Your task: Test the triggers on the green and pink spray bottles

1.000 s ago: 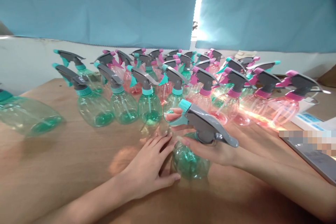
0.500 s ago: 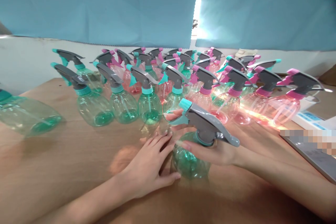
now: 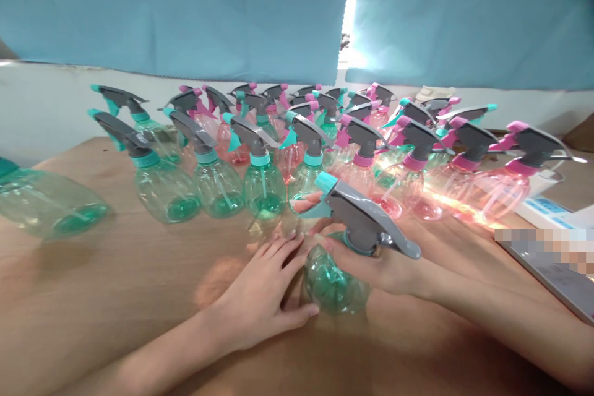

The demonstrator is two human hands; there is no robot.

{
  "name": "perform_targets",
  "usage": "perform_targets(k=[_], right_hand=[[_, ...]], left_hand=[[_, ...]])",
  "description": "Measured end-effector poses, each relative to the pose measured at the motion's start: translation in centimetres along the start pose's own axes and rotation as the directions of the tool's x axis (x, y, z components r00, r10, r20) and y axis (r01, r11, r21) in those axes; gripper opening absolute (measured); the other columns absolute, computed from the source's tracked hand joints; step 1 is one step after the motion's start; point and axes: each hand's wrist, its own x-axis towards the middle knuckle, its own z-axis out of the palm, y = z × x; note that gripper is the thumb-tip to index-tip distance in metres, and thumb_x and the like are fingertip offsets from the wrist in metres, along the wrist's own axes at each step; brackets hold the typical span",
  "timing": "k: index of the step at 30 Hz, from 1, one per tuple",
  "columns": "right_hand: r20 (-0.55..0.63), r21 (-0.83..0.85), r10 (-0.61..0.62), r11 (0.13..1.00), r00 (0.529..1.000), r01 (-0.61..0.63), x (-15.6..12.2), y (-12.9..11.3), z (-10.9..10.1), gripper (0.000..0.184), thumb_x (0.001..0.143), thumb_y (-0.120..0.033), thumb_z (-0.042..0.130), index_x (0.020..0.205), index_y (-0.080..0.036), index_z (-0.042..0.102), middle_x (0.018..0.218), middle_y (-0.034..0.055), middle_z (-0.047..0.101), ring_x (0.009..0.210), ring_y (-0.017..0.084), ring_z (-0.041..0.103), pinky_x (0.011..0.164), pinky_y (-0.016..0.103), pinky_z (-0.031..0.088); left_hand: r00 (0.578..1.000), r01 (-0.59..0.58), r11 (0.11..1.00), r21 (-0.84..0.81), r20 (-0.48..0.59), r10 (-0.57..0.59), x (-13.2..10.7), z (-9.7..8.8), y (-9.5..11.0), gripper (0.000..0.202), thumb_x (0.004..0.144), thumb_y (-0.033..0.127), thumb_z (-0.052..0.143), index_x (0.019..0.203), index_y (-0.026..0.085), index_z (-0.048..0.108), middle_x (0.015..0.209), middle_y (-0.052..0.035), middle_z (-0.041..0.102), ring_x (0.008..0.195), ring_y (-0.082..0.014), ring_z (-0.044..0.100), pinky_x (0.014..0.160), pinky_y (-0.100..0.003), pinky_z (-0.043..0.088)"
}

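Note:
A green spray bottle [image 3: 336,281] with a grey sprayer head and teal nozzle stands upright in front of me. Wrapped around its neck is my right hand [image 3: 371,263], with the thumb on the near side and the fingers partly hidden behind the trigger and bottle. My left hand [image 3: 264,288] lies palm down on the wooden table [image 3: 153,297], fingers stretched out. Its thumb tip comes close to the bottle's base; I cannot tell whether they touch. Beyond the hands stands a nearby green spray bottle [image 3: 264,189] with a teal collar.
Several green and pink spray bottles stand in rows across the back, including a pink one [image 3: 499,192] at the right. Another green bottle [image 3: 46,201] is cut off at the left edge. A dark flat device [image 3: 542,272] lies at the right. Blue curtains [image 3: 185,12] hang behind.
My right thumb has slid slightly upward on the bottle, whose head has shifted a little left. My left hand stays in place.

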Motion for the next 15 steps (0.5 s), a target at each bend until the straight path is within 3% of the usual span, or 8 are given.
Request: perform_targets(k=[4,7,10,15], right_hand=[[-0.002,-0.034,0.045,0.998,0.999,-0.046,0.18,-0.57,-0.14,0.030,0.083,-0.008,0.052,0.111,-0.020,0.054,0.113,0.0077,0.063,0.076,0.011,0.068,0.071,0.028,0.058],[0.006,-0.022,0.087,0.996,0.996,-0.087,0.09,-0.73,-0.17,0.030,0.083,-0.011,0.052,0.112,-0.021,0.054,0.087,0.0007,0.062,0.061,0.011,0.061,0.065,0.029,0.056],[0.036,0.032,0.183,0.982,0.983,-0.184,-0.07,-0.82,-0.21,0.031,0.082,-0.013,0.052,0.112,-0.022,0.054,0.066,-0.0071,0.053,0.046,0.010,0.048,0.061,0.031,0.054],[0.052,0.127,0.205,0.969,0.977,-0.210,0.01,-0.90,-0.22,0.032,0.079,-0.012,0.053,0.110,-0.023,0.052,0.085,0.0002,0.062,0.073,0.016,0.065,0.067,0.031,0.055]], left_hand=[[1.000,0.000,1.000,-0.001,-0.009,0.000,-0.11,0.11,-0.01,0.074,0.086,0.047,0.067,0.148,0.020,0.036,0.149,-0.0162,0.041,0.137,-0.0373,0.036,0.110,-0.059,0.031],[1.000,0.002,1.000,-0.004,-0.008,-0.002,-0.15,0.11,-0.01,0.075,0.085,0.047,0.068,0.148,0.021,0.037,0.148,-0.0158,0.043,0.137,-0.0381,0.037,0.110,-0.060,0.032],[1.000,-0.005,1.000,-0.011,-0.011,0.005,-0.12,0.07,-0.05,0.074,0.085,0.048,0.067,0.147,0.019,0.038,0.148,-0.0165,0.043,0.137,-0.0382,0.037,0.110,-0.059,0.032],[1.000,-0.001,1.000,-0.012,-0.015,0.000,-0.04,0.11,-0.17,0.075,0.085,0.049,0.067,0.148,0.019,0.037,0.150,-0.0167,0.041,0.139,-0.0377,0.035,0.110,-0.058,0.033]])
